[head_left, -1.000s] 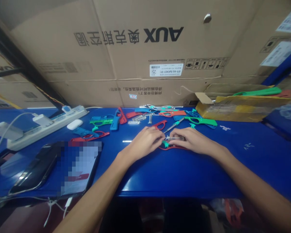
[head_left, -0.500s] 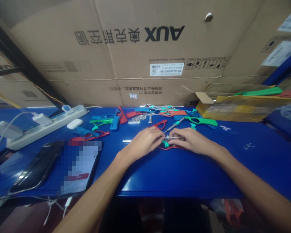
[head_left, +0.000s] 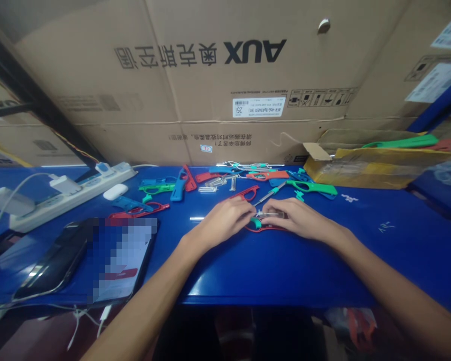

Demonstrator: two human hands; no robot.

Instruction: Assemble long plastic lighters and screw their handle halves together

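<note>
A red lighter shell half [head_left: 263,229] lies on the blue table under both hands, with a teal trigger [head_left: 255,223] seated at its left part. My right hand [head_left: 291,215] is closed in a pinch on a clear plastic fuel tank [head_left: 275,214] over the shell. Beside it, my left hand [head_left: 231,218] has its fingers pressed together at the tank's left end and the shell. What its fingertips hold is hidden. Just beyond the hands lies a metal lighter tube with a teal piece [head_left: 273,191]. Another red shell half [head_left: 248,193] rests behind my left hand.
Loose green [head_left: 311,188], blue [head_left: 178,186] and orange [head_left: 268,175] lighter shells and clear tanks [head_left: 207,189] lie at the back. An open carton [head_left: 361,170] holds shells at right. A power strip [head_left: 78,193], phone [head_left: 56,260] and tablet [head_left: 126,260] stand left.
Both hands stay at the same place over the red shell, with only slight finger movement. The view has shifted very slightly.
</note>
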